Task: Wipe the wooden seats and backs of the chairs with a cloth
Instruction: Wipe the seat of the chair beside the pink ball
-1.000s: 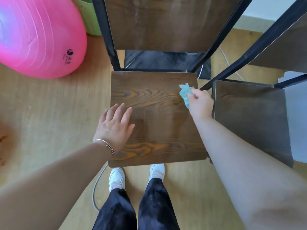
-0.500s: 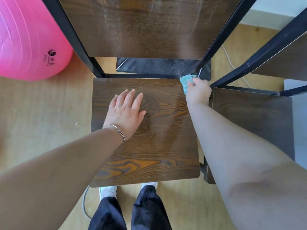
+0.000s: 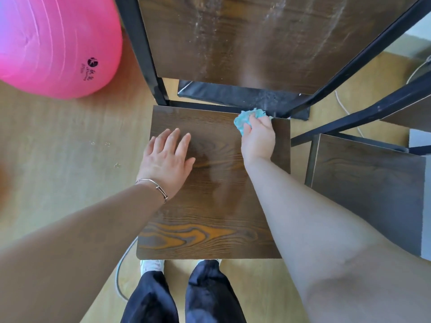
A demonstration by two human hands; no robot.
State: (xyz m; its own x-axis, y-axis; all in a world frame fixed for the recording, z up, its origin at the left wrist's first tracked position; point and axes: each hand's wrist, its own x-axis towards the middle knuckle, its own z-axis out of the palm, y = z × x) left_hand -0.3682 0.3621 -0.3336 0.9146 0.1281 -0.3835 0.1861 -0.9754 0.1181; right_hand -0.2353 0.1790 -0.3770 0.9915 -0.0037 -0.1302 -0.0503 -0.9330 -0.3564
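A dark wooden chair seat [image 3: 210, 206] fills the middle of the head view, with its wooden back [image 3: 256, 43] in a black metal frame above it. My left hand [image 3: 166, 159] lies flat on the seat's left half, fingers spread, a thin bracelet on the wrist. My right hand [image 3: 257, 136] is shut on a bunched turquoise cloth [image 3: 245, 118] and presses it on the seat's far right part, close to the back edge. A second chair's seat [image 3: 368, 187] stands to the right, touching nothing I hold.
A large pink exercise ball [image 3: 53, 43] rests on the wooden floor at the upper left. A black panel [image 3: 221, 94] lies under the chair back. White cables [image 3: 345, 108] run on the floor at right and near my feet [image 3: 151, 265].
My right hand has carried the cloth from the seat's right edge up to the far edge, then left along it. My left hand slid further onto the seat. The camera moved closer.
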